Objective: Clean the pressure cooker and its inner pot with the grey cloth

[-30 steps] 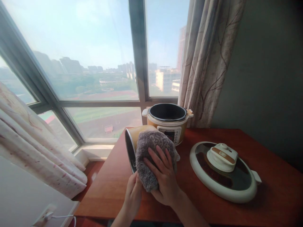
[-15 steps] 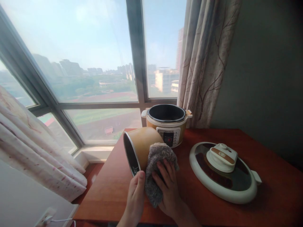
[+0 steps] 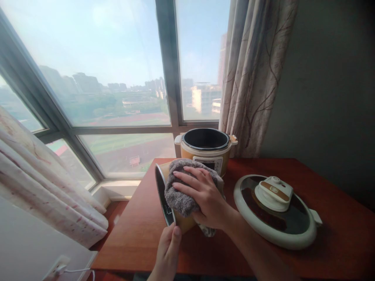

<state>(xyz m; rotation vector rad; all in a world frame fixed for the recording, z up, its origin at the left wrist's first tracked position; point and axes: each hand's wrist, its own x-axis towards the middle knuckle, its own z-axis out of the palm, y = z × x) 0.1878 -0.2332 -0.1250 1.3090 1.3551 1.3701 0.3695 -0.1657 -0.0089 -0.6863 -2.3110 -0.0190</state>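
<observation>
A tan inner pot [image 3: 164, 195] lies on its side on the red-brown table [image 3: 137, 230], its open mouth facing left. My right hand [image 3: 202, 195] presses a grey cloth [image 3: 178, 197] flat over the top of the pot's outer wall. My left hand [image 3: 168, 249] grips the pot's lower rim from below, thumb up. Behind the pot stands the cooker body [image 3: 206, 150], uncovered, with its dark cavity visible. The cooker's round lid [image 3: 274, 210] lies flat on the table to the right of my right arm.
A large window [image 3: 117, 78] fills the back and left. A patterned curtain [image 3: 252, 78] hangs behind the cooker, another curtain [image 3: 43, 195] bunches at lower left. A wall socket with a white plug [image 3: 58, 267] sits at the bottom left. A dark wall is on the right.
My right hand slid the cloth from the pot's near lower side up onto its top. My left hand dropped lower on the rim.
</observation>
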